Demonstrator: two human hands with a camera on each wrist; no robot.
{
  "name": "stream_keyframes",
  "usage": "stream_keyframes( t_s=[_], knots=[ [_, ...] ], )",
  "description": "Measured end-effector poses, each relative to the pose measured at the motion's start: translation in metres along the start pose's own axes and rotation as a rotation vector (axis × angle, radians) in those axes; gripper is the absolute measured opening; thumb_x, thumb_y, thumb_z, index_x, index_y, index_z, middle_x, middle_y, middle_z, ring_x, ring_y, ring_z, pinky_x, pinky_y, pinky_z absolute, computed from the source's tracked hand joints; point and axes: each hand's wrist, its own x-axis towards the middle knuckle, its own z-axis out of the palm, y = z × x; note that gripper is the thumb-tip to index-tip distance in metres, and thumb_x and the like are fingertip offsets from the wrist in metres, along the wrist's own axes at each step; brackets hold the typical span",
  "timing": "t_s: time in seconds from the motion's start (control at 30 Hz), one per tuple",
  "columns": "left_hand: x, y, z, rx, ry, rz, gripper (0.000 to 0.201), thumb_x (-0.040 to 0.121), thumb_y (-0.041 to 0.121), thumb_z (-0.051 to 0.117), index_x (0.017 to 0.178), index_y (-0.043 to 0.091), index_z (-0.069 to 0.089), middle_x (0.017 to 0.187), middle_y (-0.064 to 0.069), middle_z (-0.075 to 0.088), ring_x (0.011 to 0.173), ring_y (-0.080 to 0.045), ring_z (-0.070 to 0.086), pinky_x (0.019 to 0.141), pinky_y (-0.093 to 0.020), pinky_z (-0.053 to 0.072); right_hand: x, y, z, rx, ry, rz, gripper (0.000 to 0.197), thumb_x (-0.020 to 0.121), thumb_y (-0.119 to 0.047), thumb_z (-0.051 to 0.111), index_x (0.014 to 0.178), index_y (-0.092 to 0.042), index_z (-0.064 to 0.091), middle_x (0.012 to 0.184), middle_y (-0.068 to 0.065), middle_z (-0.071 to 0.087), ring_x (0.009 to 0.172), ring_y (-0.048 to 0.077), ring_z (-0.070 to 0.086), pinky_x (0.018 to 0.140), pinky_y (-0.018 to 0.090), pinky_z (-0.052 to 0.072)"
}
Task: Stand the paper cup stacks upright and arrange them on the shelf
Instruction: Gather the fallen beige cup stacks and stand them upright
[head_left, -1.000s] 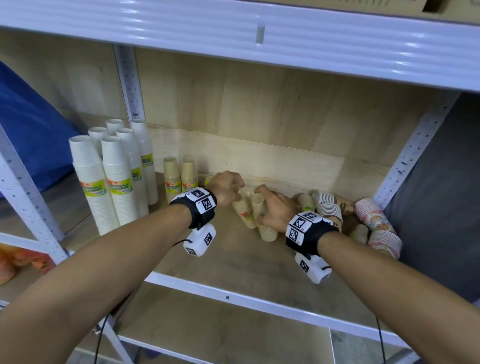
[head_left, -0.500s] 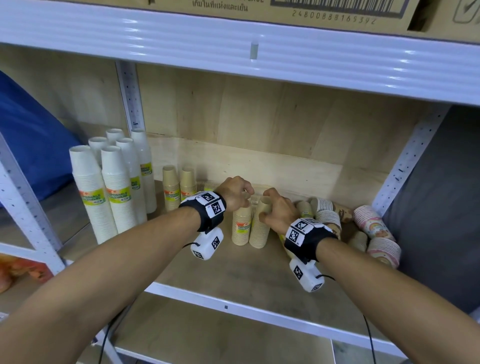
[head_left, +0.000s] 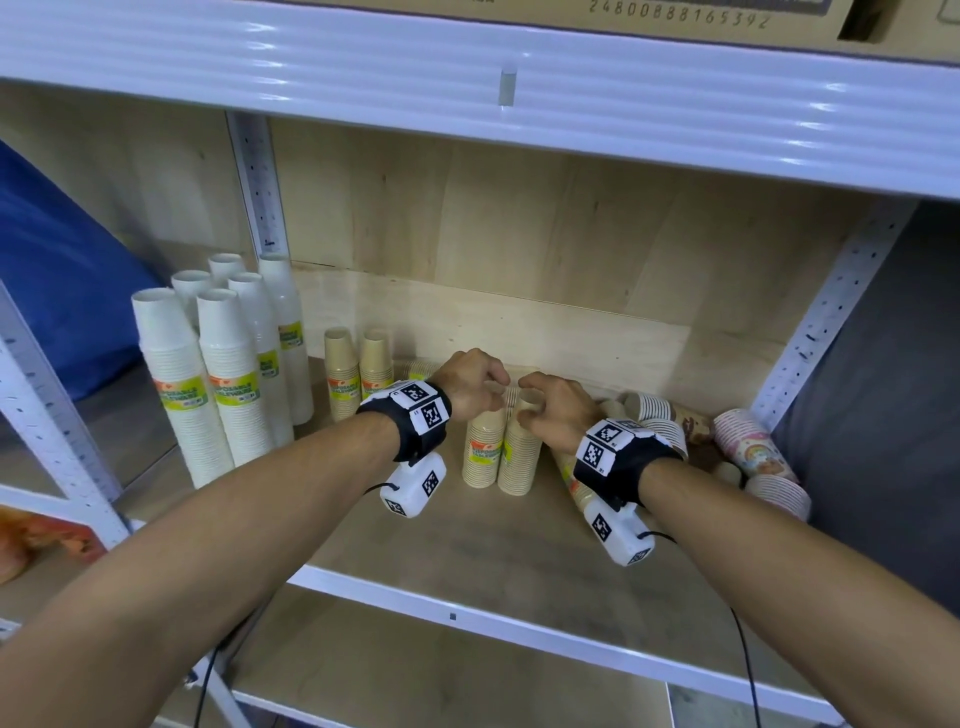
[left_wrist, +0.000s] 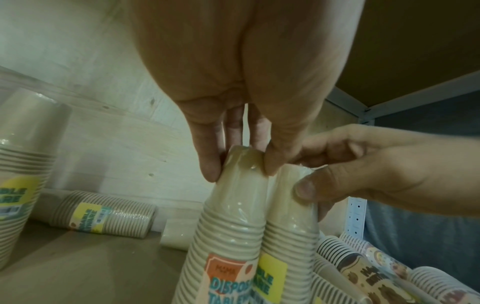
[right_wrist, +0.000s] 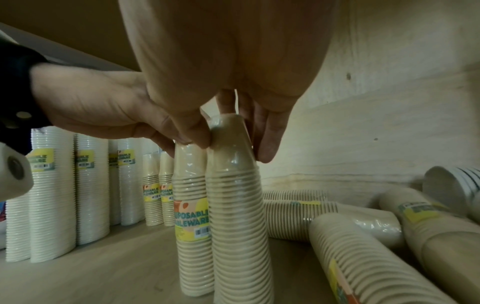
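Two beige paper cup stacks in clear wrap stand upright side by side at mid-shelf, bases up. My left hand (head_left: 475, 387) pinches the top of the left stack (head_left: 483, 452) between thumb and fingers. My right hand (head_left: 550, 410) pinches the top of the right stack (head_left: 519, 460) the same way. In the left wrist view my left hand (left_wrist: 240, 164) holds the stack (left_wrist: 231, 226) with an orange and yellow label. In the right wrist view my right hand (right_wrist: 231, 144) holds the nearer stack (right_wrist: 236, 205), which touches the labelled one (right_wrist: 191, 205).
Several tall white stacks (head_left: 223, 374) and two short beige stacks (head_left: 358, 374) stand upright at the left. Beige stacks (right_wrist: 363, 257) lie on their sides at the right, with patterned stacks (head_left: 753, 452) beyond, by the right post (head_left: 831, 312). The shelf's white front rail (head_left: 467, 618) runs below my wrists.
The two beige stacks were tilted a second ago and now stand upright. Both hands rose with the stack tops and keep hold of them.
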Motion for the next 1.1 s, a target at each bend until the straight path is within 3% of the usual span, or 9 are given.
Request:
stream_keyframes(
  t_s=[0.17,0.23,0.4,0.5,0.6,0.7,0.83,0.97,1.1],
  knots=[
    [-0.001,-0.001,-0.003,0.008,-0.011,0.005,0.032,0.086,0.021,0.071,0.118,0.019,0.067,0.125,-0.004,0.062,0.112,-0.02,0.058,0.082,-0.023,0.041,0.005,-0.003,0.002,-0.044,0.056,0.094,0.053,0.08,-0.05,0.065,0.122,-0.02,0.056,0.119,0.005,0.064,0.106,0.025,0.061,0.08,0.033,0.049],
    [-0.001,-0.002,-0.003,0.011,-0.005,0.004,0.032,0.085,0.021,0.071,0.117,0.02,0.068,0.125,-0.004,0.062,0.112,-0.019,0.058,0.083,-0.023,0.042,0.007,-0.004,0.002,-0.062,0.053,0.089,0.044,0.081,-0.047,0.066,0.114,-0.019,0.061,0.113,0.003,0.066,0.101,0.023,0.061,0.073,0.03,0.046],
    [-0.002,-0.002,-0.004,0.012,-0.016,0.009,0.034,0.086,0.019,0.071,0.119,0.02,0.068,0.129,-0.004,0.061,0.117,-0.02,0.057,0.085,-0.023,0.041,0.01,-0.007,-0.001,-0.03,-0.017,0.016,0.046,0.083,-0.029,0.064,0.127,-0.018,0.058,0.122,0.001,0.063,0.109,0.02,0.059,0.076,0.023,0.04],
    [-0.003,-0.002,-0.005,0.018,-0.023,0.017,0.034,0.086,0.02,0.07,0.12,0.02,0.067,0.13,-0.004,0.06,0.117,-0.02,0.057,0.085,-0.022,0.042,0.01,-0.008,-0.002,-0.048,0.002,0.041,0.057,0.08,-0.042,0.065,0.131,-0.02,0.052,0.122,0.002,0.063,0.109,0.023,0.06,0.078,0.028,0.045],
    [-0.003,-0.001,-0.005,0.028,-0.024,0.019,0.034,0.086,0.02,0.07,0.12,0.02,0.067,0.131,-0.003,0.06,0.118,-0.02,0.056,0.085,-0.022,0.042,0.012,-0.01,-0.002,-0.128,0.044,0.116,0.057,0.077,-0.057,0.062,0.119,-0.019,0.057,0.109,0.004,0.064,0.097,0.026,0.062,0.071,0.031,0.048],
    [-0.003,-0.001,-0.006,0.029,-0.031,0.015,0.034,0.086,0.018,0.07,0.119,0.02,0.067,0.13,-0.004,0.06,0.117,-0.02,0.057,0.085,-0.022,0.042,0.014,-0.011,-0.003,-0.132,0.022,0.115,0.041,0.078,-0.048,0.063,0.105,-0.018,0.062,0.101,0.005,0.066,0.088,0.024,0.061,0.066,0.029,0.045],
    [-0.005,0.001,-0.006,0.039,-0.039,0.02,0.034,0.086,0.016,0.07,0.12,0.021,0.067,0.129,-0.004,0.061,0.115,-0.019,0.057,0.081,-0.021,0.041,0.013,-0.012,-0.004,-0.094,-0.022,0.063,0.037,0.078,-0.033,0.064,0.113,-0.02,0.062,0.101,0.001,0.065,0.095,0.023,0.062,0.068,0.027,0.044],
    [-0.007,0.003,-0.008,0.053,-0.045,0.033,0.035,0.087,0.014,0.069,0.121,0.019,0.066,0.129,-0.003,0.06,0.116,-0.018,0.057,0.079,-0.02,0.04,0.011,-0.013,-0.005,-0.122,0.001,0.095,0.05,0.078,-0.046,0.063,0.119,-0.018,0.056,0.109,0.006,0.062,0.097,0.027,0.061,0.073,0.032,0.049],
    [-0.008,0.005,-0.009,0.06,-0.07,0.039,0.036,0.087,0.011,0.068,0.122,0.019,0.066,0.129,-0.003,0.061,0.11,-0.014,0.058,0.078,-0.02,0.041,0.011,-0.016,-0.009,-0.137,-0.013,0.116,0.036,0.077,-0.043,0.061,0.102,-0.017,0.062,0.099,0.006,0.064,0.086,0.025,0.061,0.071,0.033,0.053]
  ],
)
